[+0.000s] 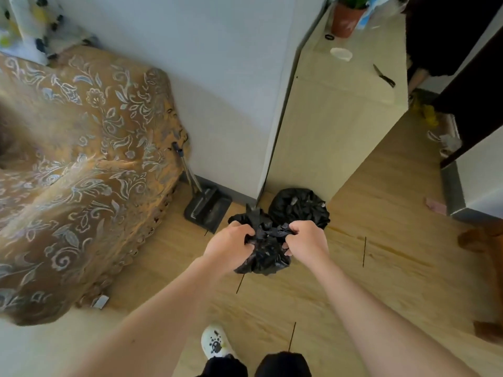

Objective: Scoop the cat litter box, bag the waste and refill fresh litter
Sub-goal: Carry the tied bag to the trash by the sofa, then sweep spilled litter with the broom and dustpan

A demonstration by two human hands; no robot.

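A: Small black bag (262, 251): thin plastic film, crinkled, glossy on the creases. Second black bag (299, 206) behind, same film.

B: Pale floor (340, 281): wood-grain planks, smooth, low sheen. Brown floral throw (81, 159)?

A: Woven cloth, silvery pattern, slight shimmer. Dark dustpan (208, 209): matt plastic, metal-looking handle. Beige cabinet (340, 104): smooth matt laminate.
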